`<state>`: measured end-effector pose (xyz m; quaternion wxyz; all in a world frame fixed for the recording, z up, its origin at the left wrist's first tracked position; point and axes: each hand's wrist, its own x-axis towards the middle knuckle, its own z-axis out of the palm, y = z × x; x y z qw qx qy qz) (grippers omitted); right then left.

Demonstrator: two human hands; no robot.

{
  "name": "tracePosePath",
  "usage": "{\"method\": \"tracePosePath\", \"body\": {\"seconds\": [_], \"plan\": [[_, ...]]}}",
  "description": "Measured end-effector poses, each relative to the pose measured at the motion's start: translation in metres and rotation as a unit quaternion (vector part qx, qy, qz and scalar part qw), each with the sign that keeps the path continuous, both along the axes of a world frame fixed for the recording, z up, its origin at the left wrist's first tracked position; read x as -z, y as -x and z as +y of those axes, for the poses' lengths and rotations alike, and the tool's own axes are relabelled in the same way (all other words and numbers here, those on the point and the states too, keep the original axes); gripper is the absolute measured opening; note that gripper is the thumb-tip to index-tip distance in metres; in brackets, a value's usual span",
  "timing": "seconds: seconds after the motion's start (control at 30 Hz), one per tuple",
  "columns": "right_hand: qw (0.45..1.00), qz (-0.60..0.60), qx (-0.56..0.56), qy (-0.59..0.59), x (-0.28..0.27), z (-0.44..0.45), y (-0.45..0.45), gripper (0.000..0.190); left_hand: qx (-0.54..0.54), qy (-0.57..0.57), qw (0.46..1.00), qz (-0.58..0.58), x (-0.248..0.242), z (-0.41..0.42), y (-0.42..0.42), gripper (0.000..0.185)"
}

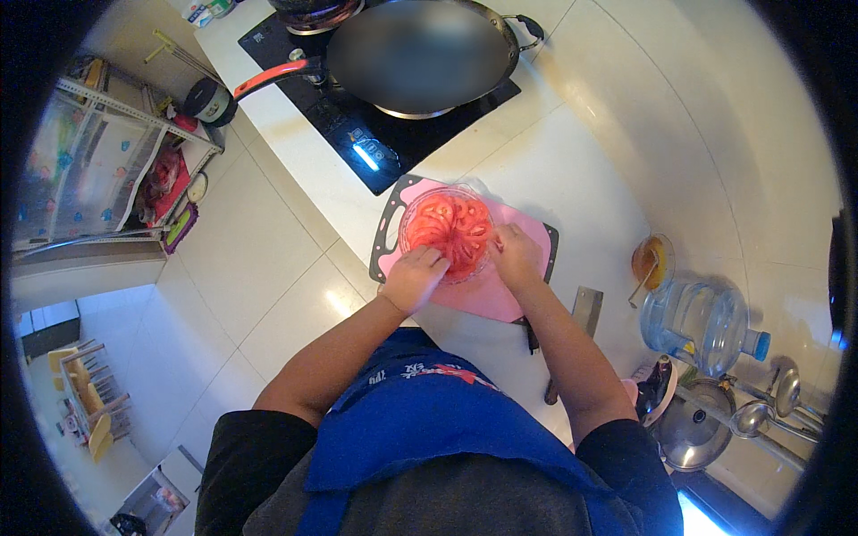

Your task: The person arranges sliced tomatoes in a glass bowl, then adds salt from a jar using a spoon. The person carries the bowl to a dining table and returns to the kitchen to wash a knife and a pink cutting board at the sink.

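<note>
Red tomato slices (448,224) fan out in overlapping rings on a clear plate (404,231). Beneath it lies a pink cutting board (481,300) with a dark, speckled border. My left hand (417,273) has its fingers curled over the slices at the plate's near left edge. At the right rim, my right hand (517,253) has its fingertips drawn together beside the outer slices. What either hand may pinch is hidden by the fingers. A cleaver (586,309) rests on the counter right of the board, partly behind my right forearm.
A large wok (419,57), its inside blurred, sits on a black induction cooktop (375,144); its red handle (271,78) juts out left. A blue water jug (697,325) lies on its side at right, near a bowl of orange-brown contents (650,260). Ladles (751,419) and a pan lid (697,429) are beyond.
</note>
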<state>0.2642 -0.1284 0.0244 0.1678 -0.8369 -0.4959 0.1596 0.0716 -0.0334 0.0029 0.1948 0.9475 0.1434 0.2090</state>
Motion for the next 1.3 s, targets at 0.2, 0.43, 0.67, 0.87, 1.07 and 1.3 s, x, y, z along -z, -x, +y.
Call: {"method": "tracePosePath", "body": {"seconds": [0.2,0.43,0.67,0.87,1.07,1.3], "plan": [[0.996,0.027,-0.053,0.067,-0.014,-0.001,0.011,0.019,-0.001,-0.026,1.0,-0.005,0.008,0.002,-0.005,0.012],[0.993,-0.033,-0.087,0.076,-0.014,0.009,0.033,0.019,0.026,-0.042,0.999,0.022,0.009,-0.002,-0.017,0.01],[0.996,-0.032,-0.041,0.078,-0.008,0.005,0.018,0.016,0.046,0.009,0.998,-0.03,-0.004,-0.004,-0.001,0.022],[0.995,0.068,-0.046,0.058,-0.014,-0.001,0.025,0.021,-0.027,0.071,0.997,-0.017,0.0,0.004,0.02,0.025],[0.998,0.001,-0.032,0.058,-0.004,0.005,0.039,0.021,-0.076,0.088,0.993,0.013,0.004,0.008,0.01,0.022],[0.996,-0.03,-0.056,0.064,-0.004,0.006,0.039,0.015,-0.06,0.123,0.99,0.017,0.008,0.023,0.011,0.022]]}}
